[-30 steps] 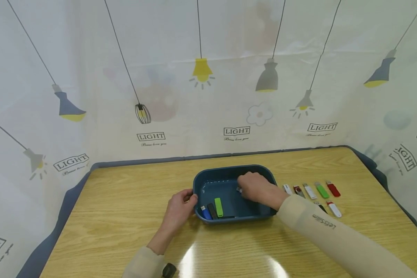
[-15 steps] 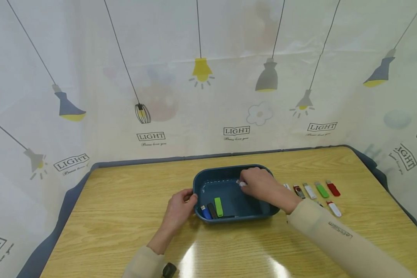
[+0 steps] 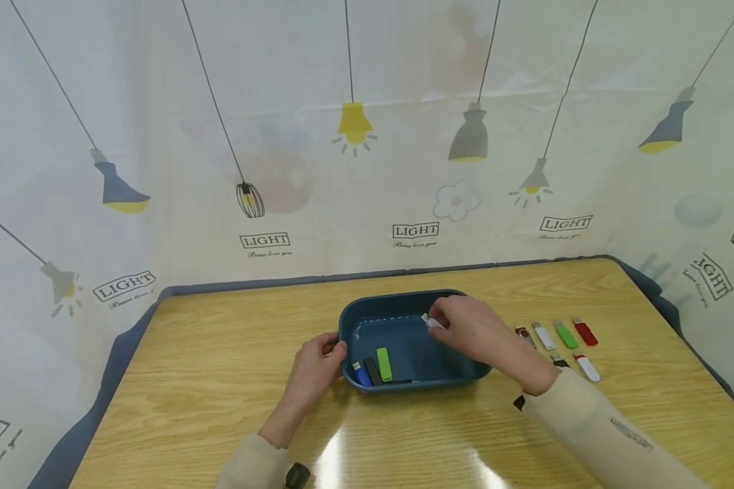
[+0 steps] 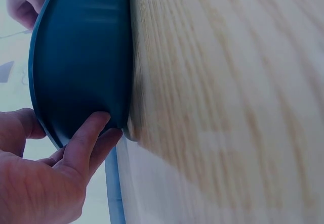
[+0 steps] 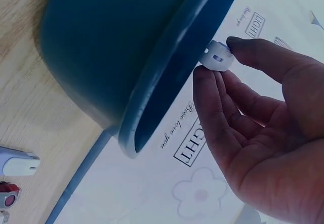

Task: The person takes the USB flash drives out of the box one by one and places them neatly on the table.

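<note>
A dark blue tray (image 3: 397, 339) stands on the table. My left hand (image 3: 318, 363) holds its left end; in the left wrist view the thumb reaches over the rim and the fingers (image 4: 83, 140) lie along the outer wall. Over the tray's right part, my right hand (image 3: 474, 331) pinches a white USB stick (image 5: 217, 57) between thumb and fingertips, metal plug pointing left in the head view. Inside the tray, at the near left, lie a blue USB stick (image 3: 361, 373), a black one and a green USB stick (image 3: 384, 364) side by side. A thin dark piece lies beside them, unclear.
To the tray's right, several USB sticks lie in rows on the wooden table (image 3: 232, 380), among them a red USB stick (image 3: 585, 332), a light green USB stick (image 3: 566, 335) and a white-and-red USB stick (image 3: 587, 367). A printed curtain (image 3: 318, 136) hangs behind the table.
My right hand has risen off the tray's floor and shifted slightly right, with the white USB stick in its fingertips. The left hand and the tray stay where they were.
</note>
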The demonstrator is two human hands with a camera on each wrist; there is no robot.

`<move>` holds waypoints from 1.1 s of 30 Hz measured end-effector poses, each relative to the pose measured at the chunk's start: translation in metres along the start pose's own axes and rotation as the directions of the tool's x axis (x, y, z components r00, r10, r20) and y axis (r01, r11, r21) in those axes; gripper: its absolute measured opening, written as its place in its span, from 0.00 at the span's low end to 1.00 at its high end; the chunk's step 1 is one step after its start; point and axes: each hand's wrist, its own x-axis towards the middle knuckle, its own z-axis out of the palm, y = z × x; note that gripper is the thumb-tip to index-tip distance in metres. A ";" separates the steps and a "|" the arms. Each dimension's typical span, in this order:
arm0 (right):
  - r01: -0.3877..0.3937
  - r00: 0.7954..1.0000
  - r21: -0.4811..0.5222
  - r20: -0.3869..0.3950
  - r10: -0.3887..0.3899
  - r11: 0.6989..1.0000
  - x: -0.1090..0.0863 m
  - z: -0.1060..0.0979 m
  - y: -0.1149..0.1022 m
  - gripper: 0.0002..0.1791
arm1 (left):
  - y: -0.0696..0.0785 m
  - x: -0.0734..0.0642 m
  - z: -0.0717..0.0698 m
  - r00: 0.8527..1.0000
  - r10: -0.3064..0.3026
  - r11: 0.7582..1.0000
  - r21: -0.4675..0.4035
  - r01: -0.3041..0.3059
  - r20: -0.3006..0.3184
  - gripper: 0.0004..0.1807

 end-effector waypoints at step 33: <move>-0.132 0.983 0.061 -0.120 0.139 0.989 -0.075 -0.036 0.065 0.16 | -0.001 0.001 0.001 1.000 -0.006 1.000 -0.003 0.006 -0.004 0.22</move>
